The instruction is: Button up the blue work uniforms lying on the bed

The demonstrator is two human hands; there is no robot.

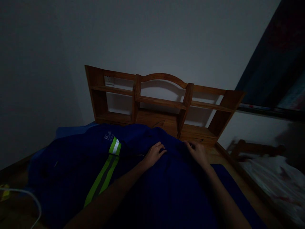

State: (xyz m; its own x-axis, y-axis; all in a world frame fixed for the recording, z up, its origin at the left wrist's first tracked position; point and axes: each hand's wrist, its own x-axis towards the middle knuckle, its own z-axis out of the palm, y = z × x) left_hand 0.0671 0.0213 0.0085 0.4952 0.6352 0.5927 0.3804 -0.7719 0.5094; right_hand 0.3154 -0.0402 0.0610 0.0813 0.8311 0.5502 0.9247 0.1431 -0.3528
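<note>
A dark blue work jacket lies spread out before me, with yellow-green reflective bands and small white lettering on its left part. My left hand rests on its upper middle, fingers curled and thumb close to them on the cloth. At the jacket's far right edge, my right hand pinches the fabric between thumb and fingers. A flat blue stretch of cloth shows beyond my right forearm; whether it belongs to the same garment I cannot tell. Dim light hides the folds below my wrists.
Behind the jacket stands a wooden shelf unit against a pale wall. Lighter blue cloth peeks out at the left. A white cable curves at lower left near a yellow object. White bedding lies on the right, below a dark curtain.
</note>
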